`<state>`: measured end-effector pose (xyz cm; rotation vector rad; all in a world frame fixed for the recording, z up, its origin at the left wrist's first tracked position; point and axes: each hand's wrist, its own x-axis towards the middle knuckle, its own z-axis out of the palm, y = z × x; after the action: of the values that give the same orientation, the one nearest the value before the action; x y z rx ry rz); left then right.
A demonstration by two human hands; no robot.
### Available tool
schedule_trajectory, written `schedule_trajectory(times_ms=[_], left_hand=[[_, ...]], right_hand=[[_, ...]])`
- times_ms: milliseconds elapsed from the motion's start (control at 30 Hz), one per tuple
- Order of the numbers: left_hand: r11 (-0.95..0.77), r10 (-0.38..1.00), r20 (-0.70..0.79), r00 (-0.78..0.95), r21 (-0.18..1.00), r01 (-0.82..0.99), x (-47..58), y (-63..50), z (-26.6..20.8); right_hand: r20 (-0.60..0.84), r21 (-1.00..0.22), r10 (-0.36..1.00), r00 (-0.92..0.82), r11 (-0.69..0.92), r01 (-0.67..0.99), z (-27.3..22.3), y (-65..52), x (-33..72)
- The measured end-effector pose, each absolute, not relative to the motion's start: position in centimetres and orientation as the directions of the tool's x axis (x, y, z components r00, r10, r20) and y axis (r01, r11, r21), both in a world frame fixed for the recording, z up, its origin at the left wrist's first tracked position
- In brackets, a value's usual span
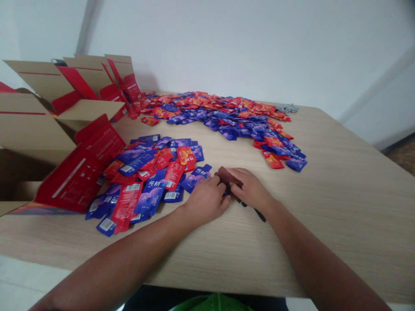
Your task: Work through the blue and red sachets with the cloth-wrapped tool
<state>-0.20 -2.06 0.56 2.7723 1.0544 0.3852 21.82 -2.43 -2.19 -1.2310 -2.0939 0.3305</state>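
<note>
A brown, flat, folded-looking piece (226, 176), its kind unclear, lies between my two hands near the middle of the table. My left hand (207, 196) has its fingers curled against the left end of the piece. My right hand (252, 186) grips it from the right, thumb on top. Under my fingers something dark is mostly hidden. A thin black object (260, 215) sticks out below my right hand and rests on the table. Just left of my left hand lies a blue sachet (196, 177), at the edge of a pile of red and blue sachets (151, 190).
Open cardboard boxes with red flaps (78, 181) stand at the left. A long heap of red, orange and blue sachets (227, 116) curves along the back of the wooden table (340, 207). Some grey scraps (287, 108) sit at its far right end, near the white wall.
</note>
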Motion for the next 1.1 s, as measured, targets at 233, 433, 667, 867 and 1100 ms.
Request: schedule_trajectory(times_ms=[233, 433, 667, 867, 1100], left_hand=[[-0.750, 0.659, 0.159, 0.735, 0.209, 0.627, -0.1, -2.2, 0.8], [-0.758, 0.647, 0.143, 0.749, 0.219, 0.614, -0.2, -2.3, 1.0], [-0.758, 0.645, 0.139, 0.752, 0.241, 0.606, -0.2, -2.3, 0.6], [-0.768, 0.632, 0.147, 0.760, 0.243, 0.592, 0.0, -2.2, 0.3], [-0.776, 0.624, 0.132, 0.770, 0.226, 0.589, 0.0, -2.3, 0.6]], right_hand=[[0.433, -0.486, 0.875, -0.217, 0.429, 0.761, -3.2, -1.5, 23.0], [0.461, -0.449, 0.886, -0.048, 0.280, 0.848, -4.1, -0.9, 24.3], [0.559, -0.550, 0.827, -0.051, 0.416, 0.725, -2.2, -1.9, 23.0], [0.439, -0.504, 0.842, -0.312, 0.518, 0.691, -2.5, -2.3, 21.9], [0.428, -0.489, 0.857, -0.286, 0.486, 0.724, -3.0, -1.8, 22.5]])
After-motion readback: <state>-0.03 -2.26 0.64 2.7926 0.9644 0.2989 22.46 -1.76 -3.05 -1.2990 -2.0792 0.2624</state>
